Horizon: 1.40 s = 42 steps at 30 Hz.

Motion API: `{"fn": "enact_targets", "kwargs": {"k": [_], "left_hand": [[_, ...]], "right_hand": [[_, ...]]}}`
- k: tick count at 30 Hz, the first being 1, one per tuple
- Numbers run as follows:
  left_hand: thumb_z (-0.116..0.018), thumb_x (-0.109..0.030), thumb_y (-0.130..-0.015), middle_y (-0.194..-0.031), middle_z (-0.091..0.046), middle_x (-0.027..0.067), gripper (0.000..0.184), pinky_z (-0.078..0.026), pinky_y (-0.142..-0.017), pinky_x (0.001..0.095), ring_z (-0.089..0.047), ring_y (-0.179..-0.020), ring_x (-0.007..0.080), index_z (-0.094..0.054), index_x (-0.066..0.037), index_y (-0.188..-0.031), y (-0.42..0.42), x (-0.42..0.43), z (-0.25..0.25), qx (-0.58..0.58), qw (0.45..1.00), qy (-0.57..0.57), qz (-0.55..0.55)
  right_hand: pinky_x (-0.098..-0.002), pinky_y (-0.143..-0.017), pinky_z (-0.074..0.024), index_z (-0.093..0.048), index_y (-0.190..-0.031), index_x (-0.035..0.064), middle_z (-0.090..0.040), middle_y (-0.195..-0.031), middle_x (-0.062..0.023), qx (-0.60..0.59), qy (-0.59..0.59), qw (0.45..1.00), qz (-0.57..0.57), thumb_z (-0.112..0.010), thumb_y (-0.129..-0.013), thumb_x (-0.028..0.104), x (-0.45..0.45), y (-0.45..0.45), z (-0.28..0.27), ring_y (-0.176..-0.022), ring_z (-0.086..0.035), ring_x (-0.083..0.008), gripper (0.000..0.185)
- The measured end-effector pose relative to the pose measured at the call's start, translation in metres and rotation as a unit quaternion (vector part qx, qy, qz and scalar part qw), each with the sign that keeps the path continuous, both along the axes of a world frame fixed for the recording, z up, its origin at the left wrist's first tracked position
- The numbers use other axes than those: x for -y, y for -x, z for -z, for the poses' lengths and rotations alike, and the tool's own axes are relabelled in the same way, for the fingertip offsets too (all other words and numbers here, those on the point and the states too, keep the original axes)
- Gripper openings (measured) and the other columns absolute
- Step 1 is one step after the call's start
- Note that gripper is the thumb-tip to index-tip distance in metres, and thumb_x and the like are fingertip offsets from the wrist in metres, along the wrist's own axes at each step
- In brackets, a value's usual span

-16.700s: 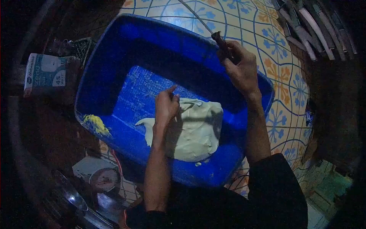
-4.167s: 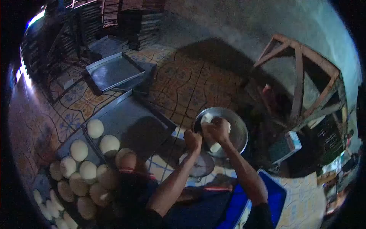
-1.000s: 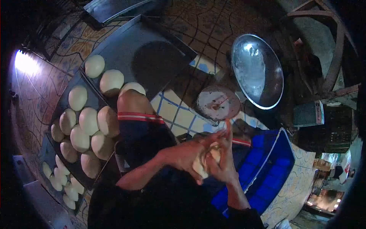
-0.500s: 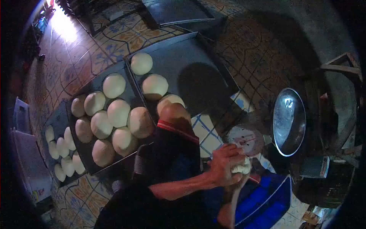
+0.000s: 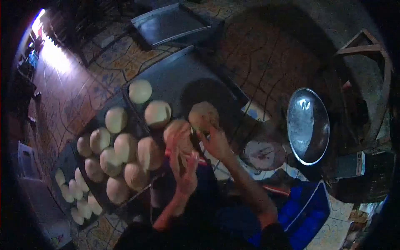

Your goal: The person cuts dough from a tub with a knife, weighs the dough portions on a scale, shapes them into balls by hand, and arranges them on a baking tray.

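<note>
"What had changed since half a second before?"

"The hands had parted. Earlier they were cupped together around pale dough near the round dial plate (image 5: 263, 155). Now the right hand (image 5: 217, 145) had reached out to a dough ball (image 5: 203, 113) at the big metal tray (image 5: 196, 62), and the left hand (image 5: 185, 177) was bare, raised over the lap."

"And the fingers?"

"The left ones pointed up, thumb well apart from the rest. The right ones touched the ball's near side; blur hid whether they gripped it or only steadied it, so I couldn't tell. Nor could I tell whether it rested fully on the metal."

"Any writing?"

"A box (image 5: 359, 163) on the right bore a pale label, too small to read. Sixteen-odd seconds earlier, a box showed 'trend' and '45 WATT'."

"What else was around?"

"More dough balls (image 5: 125, 146) crowded the next tray, with smaller ones (image 5: 75, 189) beyond them to the left. A shiny metal bowl (image 5: 300, 125) stood near the dial plate, the blue tub (image 5: 304, 208) lay close to the lap, and a wooden frame (image 5: 385, 83) stood at the far right."

"Anything in the way?"

"The knee (image 5: 186, 143) and the left fingers partly covered the tray's near edge."
</note>
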<state>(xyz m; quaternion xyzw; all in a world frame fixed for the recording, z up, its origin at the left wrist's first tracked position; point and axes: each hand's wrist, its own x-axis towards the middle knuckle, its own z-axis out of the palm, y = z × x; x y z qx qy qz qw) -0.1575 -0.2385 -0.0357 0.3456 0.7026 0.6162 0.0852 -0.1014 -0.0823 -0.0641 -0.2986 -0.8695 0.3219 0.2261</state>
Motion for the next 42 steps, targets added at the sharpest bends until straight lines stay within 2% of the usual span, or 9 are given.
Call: {"fn": "enact_targets", "kwargs": {"k": [4, 12, 15, 18, 22, 24, 28, 37, 42], "left_hand": [[-0.046, -0.034, -0.093, -0.145, -0.026, 0.0136, 0.060, -0.018, -0.110, 0.0377, -0.026, -0.133, 0.0256, -0.028, 0.001, -0.139, -0.035, -0.036, -0.020, 0.319, 0.923, -0.164, 0.140], [-0.025, -0.060, -0.093, -0.152, -0.005, 0.0167, 0.080, -0.002, -0.112, 0.0454, -0.004, -0.141, 0.0272, -0.003, -0.005, -0.146, -0.177, 0.019, -0.061, 0.472, 0.667, 0.069, 0.572], [-0.038, -0.054, -0.093, -0.134, -0.041, 0.0256, 0.072, -0.031, -0.103, 0.0498, -0.042, -0.124, 0.0314, -0.029, 0.000, -0.139, -0.191, 0.033, -0.097, 0.565, 0.482, 0.064, 0.667], [-0.050, -0.026, -0.095, -0.127, -0.049, 0.0225, 0.048, -0.040, -0.098, 0.0435, -0.052, -0.114, 0.0277, -0.039, 0.001, -0.133, -0.200, 0.043, -0.097, 0.314, 0.403, 0.112, 0.852], [-0.052, -0.021, -0.094, -0.061, -0.056, 0.0067, 0.024, -0.043, -0.049, 0.0260, -0.053, -0.054, 0.0122, -0.061, 0.002, -0.092, -0.249, 0.026, -0.048, 0.406, 0.551, 0.175, 0.708], [-0.052, -0.020, -0.094, -0.064, -0.057, 0.0071, 0.023, -0.042, -0.050, 0.0256, -0.053, -0.055, 0.0119, -0.062, 0.001, -0.091, -0.266, -0.002, -0.044, 0.320, 0.573, 0.168, 0.736], [-0.056, -0.016, -0.091, -0.069, -0.058, 0.0072, 0.019, -0.042, -0.053, 0.0250, -0.054, -0.060, 0.0116, -0.063, 0.001, -0.088, -0.324, -0.024, -0.085, 0.213, 0.552, 0.139, 0.794], [-0.063, -0.011, -0.083, -0.086, -0.064, 0.0096, 0.023, -0.048, -0.071, 0.0295, -0.061, -0.077, 0.0162, -0.063, -0.003, -0.104, -0.472, 0.002, -0.074, -0.037, 0.433, 0.229, 0.871], [-0.079, -0.027, -0.069, -0.132, -0.044, 0.0208, 0.075, -0.042, -0.092, 0.0508, -0.041, -0.121, 0.0390, -0.043, -0.016, -0.133, -0.537, -0.007, -0.012, -0.380, 0.310, 0.200, 0.848]], "right_hand": [[-0.0411, -0.112, -0.0126, -0.027, -0.143, 0.0043, -0.015, -0.151, -0.0173, -0.244, 0.419, 0.869, 0.102, -0.045, -0.094, 0.038, 0.064, -0.057, -0.037, -0.140, -0.012, -0.0324, 0.062], [-0.0419, -0.112, -0.0084, -0.019, -0.144, 0.0004, -0.007, -0.152, -0.0175, -0.266, 0.137, 0.911, 0.283, -0.035, -0.098, 0.035, 0.076, -0.225, -0.055, -0.141, -0.005, -0.0287, 0.060], [-0.0406, -0.109, -0.0185, -0.025, -0.141, -0.0014, -0.022, -0.146, -0.0191, -0.267, 0.047, 0.823, 0.499, -0.038, -0.098, 0.024, 0.121, -0.341, -0.070, -0.136, -0.021, -0.0276, 0.052], [-0.0353, -0.096, -0.0407, -0.045, -0.128, -0.0032, -0.055, -0.123, -0.0176, -0.225, 0.022, 0.729, 0.646, -0.050, -0.093, 0.010, 0.195, -0.461, -0.073, -0.112, -0.054, -0.0248, 0.038], [-0.0363, -0.086, -0.0471, -0.053, -0.117, 0.0036, -0.060, -0.113, -0.0172, 0.003, 0.081, 0.675, 0.733, -0.061, -0.082, 0.013, 0.305, -0.560, -0.023, -0.104, -0.059, -0.0255, 0.037], [-0.0437, -0.082, -0.0485, -0.056, -0.107, 0.0056, -0.062, -0.103, -0.0164, 0.343, 0.327, 0.621, 0.624, -0.063, -0.077, 0.015, 0.333, -0.557, -0.014, -0.100, -0.059, -0.0351, 0.032], [-0.0479, -0.079, -0.0479, -0.057, -0.098, 0.0060, -0.061, -0.103, -0.0174, 0.237, 0.288, 0.580, 0.725, -0.066, -0.072, 0.019, 0.358, -0.562, 0.033, -0.100, -0.057, -0.0397, 0.031], [-0.0436, -0.080, -0.0495, -0.060, -0.108, 0.0029, -0.063, -0.100, -0.0213, 0.105, 0.279, 0.708, 0.640, -0.058, -0.074, 0.014, 0.298, -0.629, 0.058, -0.093, -0.062, -0.0356, 0.036], [-0.0421, -0.084, -0.0469, -0.057, -0.110, -0.0009, -0.059, -0.099, -0.0210, 0.091, 0.079, 0.624, 0.772, -0.058, -0.072, 0.011, 0.325, -0.654, 0.007, -0.095, -0.058, -0.0358, 0.039]]}}
